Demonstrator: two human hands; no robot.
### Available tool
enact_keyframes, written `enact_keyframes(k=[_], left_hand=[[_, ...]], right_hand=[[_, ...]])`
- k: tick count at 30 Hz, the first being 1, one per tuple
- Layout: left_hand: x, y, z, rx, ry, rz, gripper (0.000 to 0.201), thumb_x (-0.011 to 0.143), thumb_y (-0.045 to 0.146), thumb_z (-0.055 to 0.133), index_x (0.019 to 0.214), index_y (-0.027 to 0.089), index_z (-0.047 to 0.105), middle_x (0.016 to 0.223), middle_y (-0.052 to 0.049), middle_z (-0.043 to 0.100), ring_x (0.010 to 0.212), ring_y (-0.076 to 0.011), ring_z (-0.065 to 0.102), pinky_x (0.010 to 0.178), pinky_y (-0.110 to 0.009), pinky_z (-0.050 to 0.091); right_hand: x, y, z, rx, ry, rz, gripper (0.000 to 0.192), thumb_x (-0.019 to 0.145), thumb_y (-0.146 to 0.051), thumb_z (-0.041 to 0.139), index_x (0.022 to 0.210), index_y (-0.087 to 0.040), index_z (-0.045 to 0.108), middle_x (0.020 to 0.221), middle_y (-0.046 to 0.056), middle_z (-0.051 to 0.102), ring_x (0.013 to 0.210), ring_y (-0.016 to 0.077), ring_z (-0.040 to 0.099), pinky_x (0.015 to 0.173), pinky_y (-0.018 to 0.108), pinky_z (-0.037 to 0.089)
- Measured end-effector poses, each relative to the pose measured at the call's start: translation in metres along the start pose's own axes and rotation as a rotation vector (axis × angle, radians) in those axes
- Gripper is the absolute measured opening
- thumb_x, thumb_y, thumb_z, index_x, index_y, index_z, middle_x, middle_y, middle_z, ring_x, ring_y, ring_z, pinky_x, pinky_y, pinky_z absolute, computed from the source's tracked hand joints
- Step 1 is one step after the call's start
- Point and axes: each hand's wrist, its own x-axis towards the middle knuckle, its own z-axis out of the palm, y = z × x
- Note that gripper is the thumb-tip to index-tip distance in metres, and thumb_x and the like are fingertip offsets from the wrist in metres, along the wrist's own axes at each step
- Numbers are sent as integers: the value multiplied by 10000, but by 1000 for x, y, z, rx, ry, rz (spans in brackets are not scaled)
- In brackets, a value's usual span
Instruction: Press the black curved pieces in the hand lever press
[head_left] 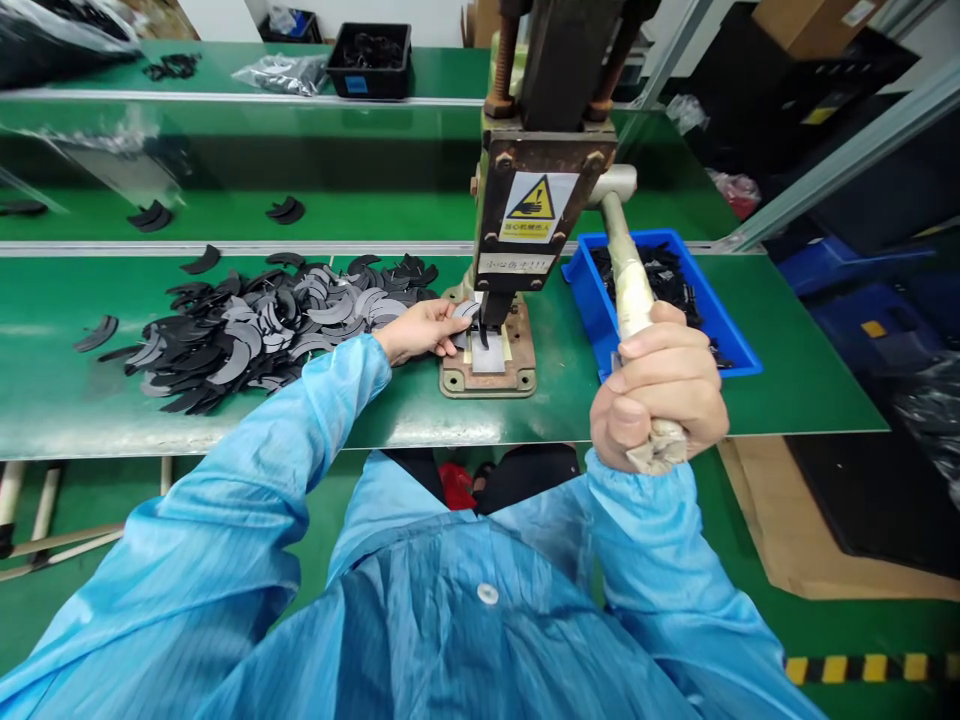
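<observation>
My left hand [424, 330] pinches a grey curved piece [466, 311] at the left side of the hand press [536, 185], close to its ram. A small dark part stands on the light pad of the press base [487, 382], under the ram. My right hand [660, 390] is wrapped round the lower end of the press lever [628, 265], which is covered with pale wrapping and rises to the right of the press head. Left of my left hand lies a heap of black and grey curved pieces [277, 325]. My left fingers partly hide the piece they hold.
A blue bin [739, 340] with black parts stands right of the press, behind the lever. Loose curved pieces [150, 216] lie farther back on the green table. On the back shelf are a black bin [369, 85] and a plastic bag [283, 74]. A metal post [832, 150] slants at the right.
</observation>
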Motion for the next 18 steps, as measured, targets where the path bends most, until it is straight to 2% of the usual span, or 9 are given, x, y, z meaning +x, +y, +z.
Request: enact_keyframes(k=[2, 5, 14, 18], left_hand=[[-1, -8, 1, 18, 25, 76, 420, 919, 419, 885, 817, 189, 548, 501, 45, 595, 409, -77, 590, 411, -131, 390], [-2, -13, 4, 49, 46, 109, 386, 940, 397, 866, 832, 188, 560, 482, 47, 586, 380, -70, 543, 397, -136, 365], [0, -4, 3, 95, 29, 3, 328, 999, 330, 799, 802, 179, 584, 486, 34, 587, 386, -76, 547, 398, -144, 389], [1, -9, 1, 116, 18, 36, 308, 996, 328, 801, 812, 182, 601, 489, 41, 580, 397, -79, 556, 408, -146, 405]], right_hand=[[0, 0, 0, -5, 0, -7, 373, 978, -429, 699, 702, -233, 542, 680, -48, 584, 906, 153, 705, 1117, 602, 572], [0, -1, 0, -18, -3, -1, 383, 979, -433, 698, 697, -234, 532, 675, -46, 576, 906, 152, 701, 1118, 607, 578], [-1, 2, 5, -30, 58, -10, 423, 962, -452, 703, 663, -230, 501, 635, -47, 542, 855, 156, 693, 1072, 599, 590], [-1, 2, 6, -49, 66, -13, 439, 958, -464, 698, 654, -231, 482, 625, -47, 530, 836, 158, 688, 1058, 597, 595]])
